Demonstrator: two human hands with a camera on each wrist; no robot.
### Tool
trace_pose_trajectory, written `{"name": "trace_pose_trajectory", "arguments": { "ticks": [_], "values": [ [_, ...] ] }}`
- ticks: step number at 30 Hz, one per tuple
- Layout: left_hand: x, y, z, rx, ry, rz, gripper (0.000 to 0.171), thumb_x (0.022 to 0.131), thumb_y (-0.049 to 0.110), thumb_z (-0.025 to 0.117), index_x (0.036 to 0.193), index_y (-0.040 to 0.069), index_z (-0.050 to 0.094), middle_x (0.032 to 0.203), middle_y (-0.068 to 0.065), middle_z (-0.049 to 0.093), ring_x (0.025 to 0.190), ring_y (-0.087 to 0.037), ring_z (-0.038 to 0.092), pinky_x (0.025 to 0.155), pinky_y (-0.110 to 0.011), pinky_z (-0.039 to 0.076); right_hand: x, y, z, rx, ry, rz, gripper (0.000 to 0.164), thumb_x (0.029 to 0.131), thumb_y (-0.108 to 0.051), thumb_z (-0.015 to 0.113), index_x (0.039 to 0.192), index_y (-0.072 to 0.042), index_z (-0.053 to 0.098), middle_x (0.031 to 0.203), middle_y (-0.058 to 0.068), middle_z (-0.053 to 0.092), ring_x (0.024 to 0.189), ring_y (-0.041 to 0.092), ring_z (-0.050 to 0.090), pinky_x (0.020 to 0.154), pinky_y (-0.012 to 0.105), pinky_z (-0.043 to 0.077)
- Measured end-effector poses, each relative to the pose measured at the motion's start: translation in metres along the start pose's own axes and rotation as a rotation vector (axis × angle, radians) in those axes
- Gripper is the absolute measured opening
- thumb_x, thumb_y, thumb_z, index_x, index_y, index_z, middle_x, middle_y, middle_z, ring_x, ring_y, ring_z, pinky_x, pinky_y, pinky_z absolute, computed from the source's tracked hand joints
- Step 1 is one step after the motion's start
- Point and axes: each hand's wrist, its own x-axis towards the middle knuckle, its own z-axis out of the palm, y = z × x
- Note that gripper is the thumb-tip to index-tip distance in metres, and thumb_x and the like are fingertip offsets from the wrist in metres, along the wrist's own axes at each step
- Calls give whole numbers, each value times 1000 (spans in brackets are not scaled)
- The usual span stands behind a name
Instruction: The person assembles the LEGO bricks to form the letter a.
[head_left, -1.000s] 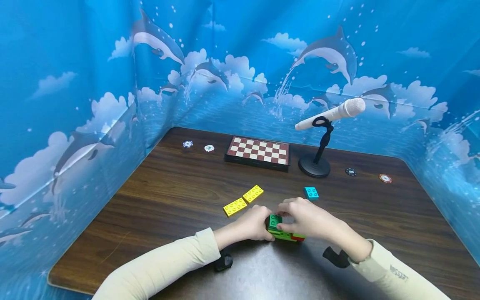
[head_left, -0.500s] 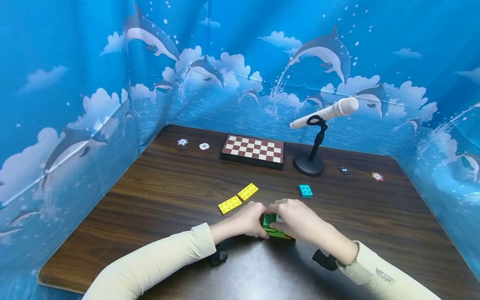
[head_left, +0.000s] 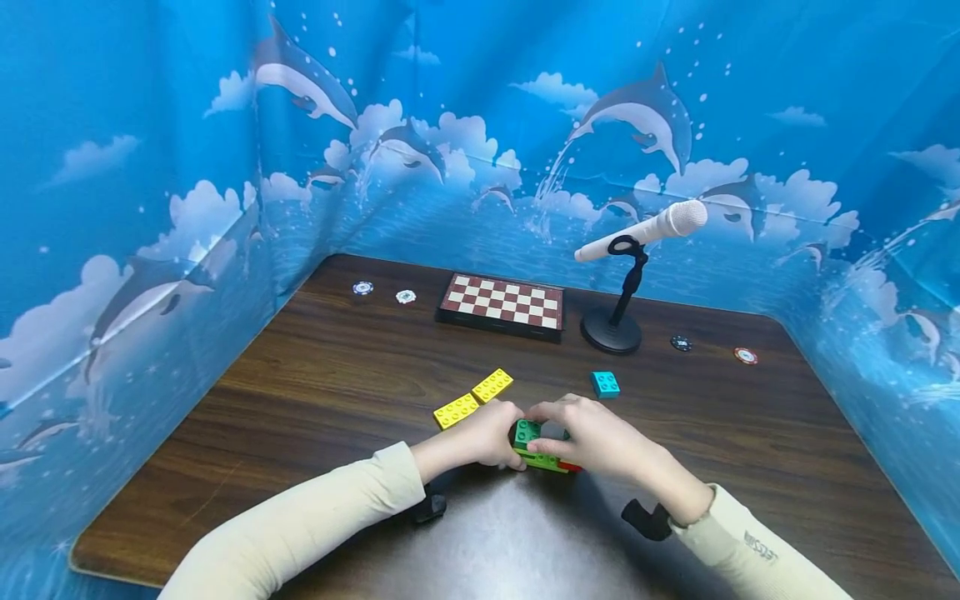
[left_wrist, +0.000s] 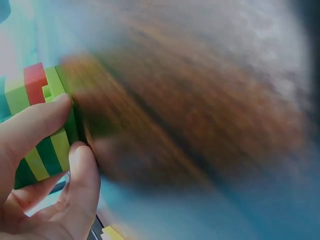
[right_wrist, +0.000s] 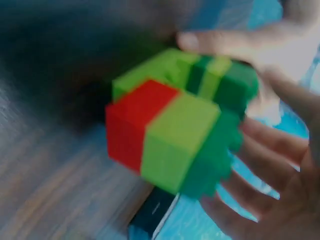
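In the head view both hands are at a small stack of building bricks (head_left: 546, 461) near the front middle of the table. My left hand (head_left: 491, 437) holds the stack's left end. In the left wrist view, the left thumb and a finger pinch striped green layers (left_wrist: 47, 157). My right hand (head_left: 596, 435) curls over the top from the right, fingers and thumb at the dark green brick (head_left: 527, 431). In the right wrist view, a red brick (right_wrist: 132, 130) and a light green brick (right_wrist: 170, 145) form the near end, with right fingertips against the dark green studded side (right_wrist: 210, 160).
Two yellow bricks (head_left: 456, 411) lie just beyond the left hand, and a teal brick (head_left: 605, 384) beyond the right. Farther back are a checkered game board (head_left: 500, 302), a white microphone (head_left: 645, 232) on a black stand (head_left: 611, 330), and several poker chips (head_left: 746, 356).
The head view has shifted slightly. My right fingers have moved left over the stack, closer to the left hand; the left hand keeps its grip. The loose bricks stay where they were.
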Motion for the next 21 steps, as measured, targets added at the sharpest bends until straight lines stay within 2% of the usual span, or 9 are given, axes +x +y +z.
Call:
{"name": "trace_pose_trajectory", "arguments": {
  "ticks": [3, 7, 13, 17, 21],
  "values": [
    [-3, -1, -1, -7, -9, -5, 32, 64, 23, 83, 83, 12, 61, 65, 8, 56, 53, -5, 54, 53, -21, 43, 5, 11, -10, 44, 12, 13, 39, 85, -36, 61, 119, -17, 57, 110, -6, 61, 102, 11, 56, 82, 30, 46],
    [-6, -1, -2, 3, -10, -30, 31, 65, 24, 82, 83, 12, 59, 64, 7, 55, 51, -6, 54, 53, -21, 43, 22, 34, -19, 71, 17, 32, 37, 85, -24, 63, 121, -16, 55, 114, -2, 59, 105, 15, 55, 85, 35, 45],
    [-8, 0, 0, 10, -19, -58, 32, 66, 25, 81, 84, 12, 58, 65, 6, 54, 51, -7, 53, 51, -21, 43, 48, 66, -10, 134, -104, 5, 41, 86, -16, 61, 125, -10, 52, 122, 5, 54, 110, 22, 52, 86, 42, 43],
    [-9, 1, 2, -1, -17, -42, 31, 66, 24, 81, 83, 12, 58, 66, 6, 53, 52, -7, 53, 52, -21, 42, 60, 76, -2, 145, -147, -38, 45, 86, -13, 62, 129, -12, 49, 129, 1, 49, 118, 17, 45, 91, 41, 40],
    [-9, 1, 1, -3, -9, -46, 32, 66, 25, 81, 84, 12, 58, 66, 6, 53, 52, -7, 52, 52, -21, 42, 78, 77, 3, 122, -245, -109, 56, 87, -10, 60, 138, -18, 38, 142, -1, 35, 127, 13, 34, 97, 40, 34]
  ]
}}
